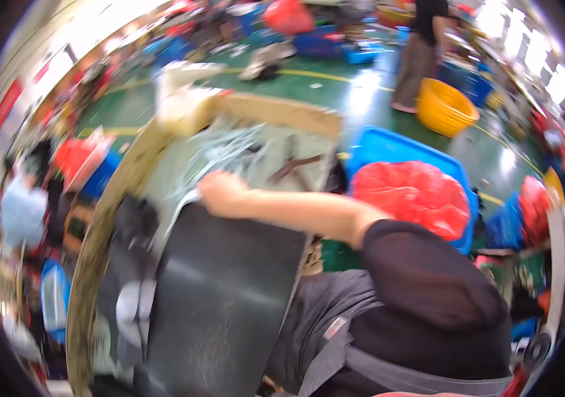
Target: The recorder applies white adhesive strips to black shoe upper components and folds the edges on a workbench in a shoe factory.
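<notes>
The picture is blurred by motion. My right hand [219, 192] reaches across to the left, its fingers curled over the upper edge of a large dark flat panel [223, 298] that leans over the work table [107, 225]. Just beyond the hand lies a heap of thin silvery metal pieces [229, 149] on the table top. My black sleeve [428, 278] and grey apron [325, 324] fill the lower right. My left hand is not in sight.
A blue crate [388, 149] holding a red bag [415, 195] stands right of the table. A yellow basket [444, 106] sits on the green floor beside a standing person [418, 53]. Red and blue bins line both sides.
</notes>
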`<state>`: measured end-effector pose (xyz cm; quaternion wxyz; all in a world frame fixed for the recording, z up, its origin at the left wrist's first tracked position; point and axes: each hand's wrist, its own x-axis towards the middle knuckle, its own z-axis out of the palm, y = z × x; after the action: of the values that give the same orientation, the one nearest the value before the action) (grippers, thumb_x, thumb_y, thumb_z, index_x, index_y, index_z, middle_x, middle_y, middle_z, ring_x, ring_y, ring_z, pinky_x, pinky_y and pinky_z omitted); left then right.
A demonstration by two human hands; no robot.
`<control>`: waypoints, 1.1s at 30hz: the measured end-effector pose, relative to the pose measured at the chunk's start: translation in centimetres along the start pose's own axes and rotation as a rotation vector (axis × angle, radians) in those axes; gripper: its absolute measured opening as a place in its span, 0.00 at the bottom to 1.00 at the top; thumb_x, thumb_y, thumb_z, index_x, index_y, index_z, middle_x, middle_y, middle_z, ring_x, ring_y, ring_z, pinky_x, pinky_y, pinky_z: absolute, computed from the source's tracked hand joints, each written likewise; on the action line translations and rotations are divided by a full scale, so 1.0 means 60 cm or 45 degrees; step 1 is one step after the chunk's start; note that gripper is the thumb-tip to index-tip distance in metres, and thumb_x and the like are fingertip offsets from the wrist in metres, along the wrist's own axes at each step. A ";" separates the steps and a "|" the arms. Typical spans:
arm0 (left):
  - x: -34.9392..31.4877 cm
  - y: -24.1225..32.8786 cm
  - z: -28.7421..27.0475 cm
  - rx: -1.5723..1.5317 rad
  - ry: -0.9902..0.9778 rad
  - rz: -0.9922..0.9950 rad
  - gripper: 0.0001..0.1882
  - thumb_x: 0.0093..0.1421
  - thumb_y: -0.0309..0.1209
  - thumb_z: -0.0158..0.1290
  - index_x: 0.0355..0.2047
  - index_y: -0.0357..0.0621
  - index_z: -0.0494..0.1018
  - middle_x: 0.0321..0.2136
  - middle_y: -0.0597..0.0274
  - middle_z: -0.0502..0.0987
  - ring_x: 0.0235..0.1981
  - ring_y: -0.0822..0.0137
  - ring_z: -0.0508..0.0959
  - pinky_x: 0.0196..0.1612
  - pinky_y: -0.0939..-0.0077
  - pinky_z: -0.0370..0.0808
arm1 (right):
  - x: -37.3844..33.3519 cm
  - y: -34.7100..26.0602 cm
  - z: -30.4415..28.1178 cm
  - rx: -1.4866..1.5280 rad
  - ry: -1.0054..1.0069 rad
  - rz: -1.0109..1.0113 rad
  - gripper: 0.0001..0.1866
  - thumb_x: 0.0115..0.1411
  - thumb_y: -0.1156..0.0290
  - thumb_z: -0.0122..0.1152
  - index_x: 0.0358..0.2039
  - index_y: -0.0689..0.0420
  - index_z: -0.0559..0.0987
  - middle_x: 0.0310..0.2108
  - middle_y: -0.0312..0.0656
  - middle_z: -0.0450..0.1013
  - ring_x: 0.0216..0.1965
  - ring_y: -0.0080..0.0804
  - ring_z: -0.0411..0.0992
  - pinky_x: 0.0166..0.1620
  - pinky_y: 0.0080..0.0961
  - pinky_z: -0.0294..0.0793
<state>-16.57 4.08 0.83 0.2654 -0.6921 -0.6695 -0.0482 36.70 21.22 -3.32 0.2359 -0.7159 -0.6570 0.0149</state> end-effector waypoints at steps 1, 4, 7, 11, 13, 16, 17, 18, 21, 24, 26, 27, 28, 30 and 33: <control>0.019 0.032 0.008 -0.151 0.249 0.253 0.26 0.69 0.45 0.52 0.58 0.35 0.73 0.54 0.43 0.76 0.55 0.44 0.76 0.60 0.53 0.71 | 0.029 0.017 0.028 -0.186 -0.066 -0.011 0.10 0.52 0.71 0.60 0.35 0.61 0.82 0.39 0.51 0.79 0.45 0.49 0.78 0.52 0.44 0.78; 0.138 0.167 0.061 -0.554 0.215 0.375 0.36 0.66 0.48 0.56 0.65 0.36 0.64 0.63 0.39 0.68 0.63 0.40 0.67 0.66 0.49 0.65 | 0.083 0.042 0.099 -0.086 0.030 0.192 0.12 0.48 0.73 0.65 0.35 0.61 0.84 0.40 0.52 0.79 0.45 0.47 0.79 0.47 0.42 0.80; 0.216 0.192 0.136 -0.799 0.147 0.287 0.43 0.61 0.47 0.61 0.69 0.39 0.59 0.65 0.38 0.65 0.64 0.40 0.66 0.67 0.49 0.64 | 0.093 0.037 0.076 0.097 -0.171 0.180 0.11 0.45 0.74 0.65 0.32 0.62 0.84 0.38 0.54 0.80 0.41 0.49 0.80 0.43 0.42 0.81; 0.277 0.191 0.099 -0.633 -0.157 0.000 0.36 0.64 0.37 0.56 0.70 0.41 0.59 0.60 0.42 0.71 0.56 0.47 0.75 0.56 0.53 0.73 | 0.146 0.124 0.021 0.563 0.082 0.298 0.11 0.46 0.68 0.64 0.30 0.59 0.85 0.29 0.52 0.80 0.34 0.49 0.80 0.39 0.41 0.79; 0.288 0.191 0.027 -0.491 -0.200 -0.053 0.36 0.65 0.36 0.56 0.70 0.42 0.59 0.59 0.43 0.72 0.55 0.47 0.76 0.54 0.54 0.74 | 0.156 0.142 -0.017 0.785 0.270 0.207 0.16 0.48 0.59 0.66 0.28 0.60 0.83 0.25 0.51 0.79 0.30 0.50 0.79 0.36 0.41 0.78; 0.236 0.206 -0.042 -0.175 -0.085 0.021 0.33 0.66 0.35 0.55 0.70 0.44 0.61 0.55 0.45 0.75 0.52 0.48 0.77 0.50 0.55 0.77 | 0.134 0.138 -0.030 0.379 -0.099 0.077 0.14 0.52 0.60 0.65 0.28 0.59 0.83 0.27 0.50 0.79 0.31 0.49 0.79 0.36 0.41 0.78; 0.197 0.205 -0.035 -0.139 0.061 0.204 0.31 0.66 0.36 0.55 0.68 0.44 0.63 0.53 0.46 0.75 0.52 0.47 0.77 0.51 0.55 0.77 | 0.116 0.126 -0.028 0.249 -0.260 0.031 0.14 0.53 0.59 0.66 0.28 0.59 0.84 0.28 0.49 0.80 0.31 0.49 0.79 0.37 0.42 0.78; 0.162 0.215 -0.028 -0.213 0.018 0.405 0.29 0.67 0.39 0.55 0.66 0.43 0.65 0.54 0.45 0.75 0.53 0.46 0.76 0.53 0.53 0.76 | 0.098 0.105 -0.030 0.127 -0.184 0.051 0.17 0.55 0.55 0.68 0.28 0.58 0.85 0.29 0.49 0.81 0.32 0.50 0.80 0.37 0.43 0.78; 0.114 0.276 -0.040 -0.539 0.118 0.638 0.28 0.67 0.46 0.56 0.60 0.39 0.68 0.58 0.41 0.72 0.59 0.42 0.72 0.59 0.51 0.74 | 0.086 0.073 -0.043 -0.124 -0.255 0.034 0.21 0.55 0.51 0.69 0.30 0.60 0.85 0.29 0.49 0.81 0.33 0.50 0.81 0.36 0.44 0.79; 0.130 0.247 -0.004 -0.880 -0.051 0.599 0.26 0.68 0.43 0.56 0.60 0.40 0.70 0.64 0.42 0.65 0.62 0.39 0.68 0.62 0.50 0.69 | 0.085 0.048 -0.046 -0.086 -0.214 -0.108 0.24 0.55 0.47 0.68 0.29 0.59 0.86 0.29 0.48 0.81 0.33 0.49 0.81 0.35 0.43 0.78; 0.131 0.252 -0.011 -0.744 -0.081 0.710 0.26 0.68 0.41 0.56 0.60 0.39 0.69 0.64 0.42 0.66 0.61 0.40 0.69 0.62 0.51 0.69 | 0.086 0.033 -0.053 -0.044 -0.143 -0.123 0.25 0.56 0.43 0.67 0.24 0.56 0.87 0.26 0.45 0.81 0.32 0.45 0.81 0.34 0.41 0.78; 0.133 0.257 -0.017 -0.677 -0.095 0.766 0.26 0.68 0.40 0.56 0.61 0.39 0.69 0.63 0.42 0.66 0.61 0.41 0.69 0.62 0.51 0.69 | 0.094 0.035 -0.058 -0.041 -0.127 -0.119 0.25 0.56 0.43 0.67 0.24 0.56 0.87 0.26 0.45 0.81 0.32 0.45 0.81 0.34 0.41 0.78; 0.135 0.261 -0.020 -0.611 -0.110 0.822 0.26 0.68 0.39 0.56 0.61 0.39 0.69 0.63 0.43 0.67 0.61 0.41 0.69 0.61 0.51 0.69 | 0.103 0.041 -0.069 0.175 -0.257 -0.025 0.25 0.57 0.44 0.66 0.21 0.55 0.86 0.25 0.43 0.81 0.31 0.42 0.81 0.35 0.40 0.78; 0.136 0.245 -0.006 -0.738 -0.140 0.810 0.26 0.67 0.37 0.57 0.62 0.39 0.69 0.63 0.43 0.67 0.61 0.43 0.70 0.61 0.52 0.69 | 0.108 0.046 -0.110 0.769 -0.359 0.076 0.27 0.61 0.46 0.62 0.14 0.54 0.84 0.21 0.39 0.79 0.30 0.35 0.78 0.38 0.36 0.77; 0.146 0.236 -0.012 -0.990 -0.237 0.731 0.25 0.68 0.33 0.56 0.63 0.39 0.69 0.61 0.43 0.70 0.60 0.45 0.71 0.60 0.56 0.68 | 0.095 0.062 -0.125 0.316 -0.517 -0.121 0.27 0.63 0.47 0.60 0.14 0.53 0.84 0.20 0.37 0.78 0.29 0.34 0.77 0.39 0.35 0.76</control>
<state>-2.00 12.18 0.84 -0.0711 -0.8979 -0.4050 -0.1573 43.46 24.13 3.67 0.1855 -0.6321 -0.7170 0.2281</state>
